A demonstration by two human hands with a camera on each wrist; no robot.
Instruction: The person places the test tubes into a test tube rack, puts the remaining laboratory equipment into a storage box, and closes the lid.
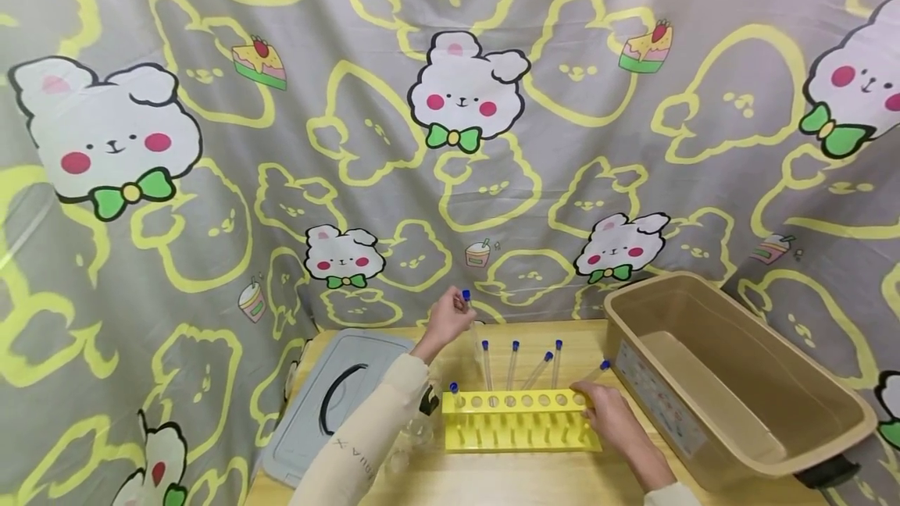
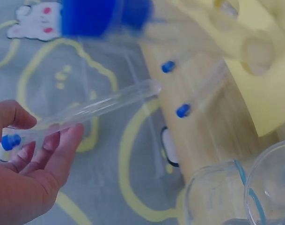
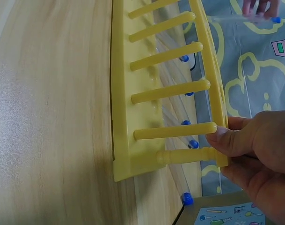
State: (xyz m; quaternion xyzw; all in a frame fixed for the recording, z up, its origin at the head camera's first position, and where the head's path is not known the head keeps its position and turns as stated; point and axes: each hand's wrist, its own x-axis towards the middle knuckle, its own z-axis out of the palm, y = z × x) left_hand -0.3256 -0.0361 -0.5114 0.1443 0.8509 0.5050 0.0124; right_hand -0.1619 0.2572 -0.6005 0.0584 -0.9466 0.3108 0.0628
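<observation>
My left hand (image 1: 450, 317) pinches a clear test tube (image 2: 105, 106) near its blue cap, raised above the table behind the rack. In the left wrist view the tube's rounded end points away from the fingers. My right hand (image 3: 254, 150) grips the right end of the yellow test tube rack's (image 1: 520, 443) top bar, thumb on the near side. One blue-capped tube (image 1: 454, 388) stands in the leftmost hole of the rack. Several more capped tubes (image 1: 514, 365) lie on the table behind it.
Left on the wooden table (image 1: 520, 482) lies a grey lid (image 1: 309, 397) with a black handle. Clear glassware (image 2: 217, 192) stands left of the rack, partly behind my left sleeve. A brown bin (image 1: 745, 381) stands at the right. A patterned curtain (image 1: 394, 178) hangs behind.
</observation>
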